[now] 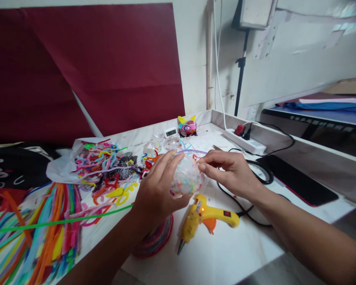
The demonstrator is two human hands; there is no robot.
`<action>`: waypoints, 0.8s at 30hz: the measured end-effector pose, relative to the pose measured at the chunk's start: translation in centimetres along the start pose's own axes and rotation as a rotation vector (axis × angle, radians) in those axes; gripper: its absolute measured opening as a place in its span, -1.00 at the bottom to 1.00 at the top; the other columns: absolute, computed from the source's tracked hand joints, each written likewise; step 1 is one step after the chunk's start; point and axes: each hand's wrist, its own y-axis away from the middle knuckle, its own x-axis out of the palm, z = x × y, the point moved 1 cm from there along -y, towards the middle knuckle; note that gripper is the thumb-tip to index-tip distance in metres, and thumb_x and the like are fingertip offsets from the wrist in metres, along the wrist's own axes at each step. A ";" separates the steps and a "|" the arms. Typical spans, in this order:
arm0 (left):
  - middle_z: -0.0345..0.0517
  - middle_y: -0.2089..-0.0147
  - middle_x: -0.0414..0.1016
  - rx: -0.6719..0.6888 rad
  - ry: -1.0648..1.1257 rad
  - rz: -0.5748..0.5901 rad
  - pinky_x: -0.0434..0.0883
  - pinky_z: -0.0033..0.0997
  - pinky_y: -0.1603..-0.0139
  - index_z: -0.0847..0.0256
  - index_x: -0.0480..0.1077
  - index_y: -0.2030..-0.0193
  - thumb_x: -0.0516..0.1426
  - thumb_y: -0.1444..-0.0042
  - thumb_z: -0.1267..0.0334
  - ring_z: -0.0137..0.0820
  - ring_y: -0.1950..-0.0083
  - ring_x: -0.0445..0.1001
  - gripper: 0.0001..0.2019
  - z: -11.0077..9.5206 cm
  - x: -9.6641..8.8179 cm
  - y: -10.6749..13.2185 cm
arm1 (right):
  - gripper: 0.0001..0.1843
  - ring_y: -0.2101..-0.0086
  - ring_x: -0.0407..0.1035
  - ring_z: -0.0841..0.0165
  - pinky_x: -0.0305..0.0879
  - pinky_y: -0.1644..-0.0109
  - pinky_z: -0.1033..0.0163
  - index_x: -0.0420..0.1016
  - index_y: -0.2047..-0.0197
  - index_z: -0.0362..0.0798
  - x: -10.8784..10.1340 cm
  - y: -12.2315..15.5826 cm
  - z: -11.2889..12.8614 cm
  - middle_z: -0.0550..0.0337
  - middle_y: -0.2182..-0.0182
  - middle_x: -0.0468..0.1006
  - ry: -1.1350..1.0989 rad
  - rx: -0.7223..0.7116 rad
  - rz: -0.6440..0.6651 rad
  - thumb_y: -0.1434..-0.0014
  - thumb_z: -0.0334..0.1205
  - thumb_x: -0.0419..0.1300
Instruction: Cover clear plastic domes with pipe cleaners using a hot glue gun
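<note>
My left hand (160,188) is wrapped around a clear, round plastic ball (185,176) with colourful bits showing on its lower part. At the ball's right side, the thumb and fingers of my right hand (225,168) are pinched together; what lies between them is too small to make out. A thin purple pipe cleaner (192,151) arches just above the ball, close to both hands. Below them a yellow hot glue gun (195,217) lies on the table, its small light glowing orange. Partly hidden under my left wrist is a round piece of coiled, multicoloured pipe cleaners (156,239).
Bundled pipe cleaners (53,221) cover the left side, with a plastic bag (59,168) of curled pieces behind. A decorated ball with yellow ears (188,126), a small timer (170,132) and clear balls stand at the back. A power strip (246,142), black cable and phone (299,180) lie right.
</note>
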 end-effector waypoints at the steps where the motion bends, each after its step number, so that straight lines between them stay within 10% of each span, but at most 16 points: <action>1: 0.24 -0.31 0.29 0.027 -0.028 -0.009 0.31 -0.10 -0.33 0.26 0.14 -0.30 0.27 0.05 0.24 -0.05 -0.34 0.30 -0.25 0.1 -0.1 0.0 | -0.87 0.44 0.37 0.45 0.24 0.39 0.35 0.63 0.32 -0.09 0.0 0.0 0.0 0.21 0.45 0.58 0.001 0.009 0.002 -0.18 -0.28 0.24; 18: 0.22 -0.37 0.25 0.214 -0.324 0.067 0.36 0.10 -0.24 0.17 0.05 -0.36 0.19 -0.10 0.29 0.11 -0.40 0.17 -0.31 -0.1 -0.7 0.1 | -0.79 0.62 0.17 0.50 0.05 0.58 0.37 0.62 0.47 -0.15 -0.6 0.0 -0.6 0.25 0.66 0.41 -0.110 0.277 0.172 -0.10 -0.23 0.24; 24: 0.24 -0.33 0.32 0.198 -0.309 0.031 0.46 0.03 -0.15 0.26 0.04 -0.33 0.21 -0.06 0.32 0.11 -0.37 0.24 -0.30 -0.3 -0.5 0.1 | -0.81 0.59 0.21 0.49 0.09 0.54 0.37 0.60 0.52 -0.14 -0.1 0.4 -0.1 0.27 0.64 0.40 0.117 0.106 0.059 -0.04 -0.35 0.18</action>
